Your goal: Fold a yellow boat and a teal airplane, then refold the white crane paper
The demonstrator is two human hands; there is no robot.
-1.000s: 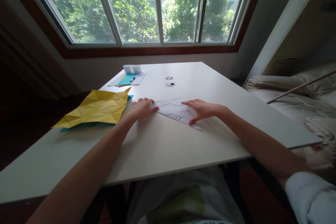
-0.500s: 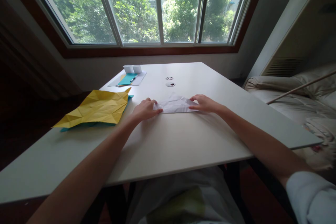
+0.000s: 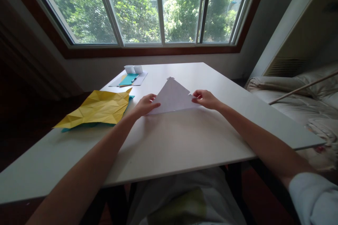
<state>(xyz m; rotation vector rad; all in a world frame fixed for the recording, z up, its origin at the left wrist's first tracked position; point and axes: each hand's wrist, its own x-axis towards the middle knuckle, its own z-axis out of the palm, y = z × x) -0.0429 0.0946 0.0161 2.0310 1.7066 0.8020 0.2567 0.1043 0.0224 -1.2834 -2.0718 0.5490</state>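
A folded white sheet of paper (image 3: pixel 173 96) is held up in front of me, tilted, its pointed top covering most of the round fittings in the table. My left hand (image 3: pixel 146 104) grips its left corner, thumb on the near face and fingers behind. At the right corner, my right hand (image 3: pixel 205 98) pinches the paper between thumb and curled fingers. A small notch or loose flap shows on the right slanting edge beside those fingers. The lower edge runs almost straight between both hands, close above the white table (image 3: pixel 169 147).
Left of my left forearm lies a creased yellow paper (image 3: pixel 97 108) over a teal sheet (image 3: pixel 131 99). Toward the back left are teal paper (image 3: pixel 128 79), a dark pen (image 3: pixel 135 78) and two small white boxes (image 3: pixel 133 69). A pale sofa (image 3: pixel 298 91) stands right of the table.
The white paper has been raised from lying nearly flat, so its peak now stands much higher. My left hand has shifted slightly left, and my right hand has lifted and moved slightly right.
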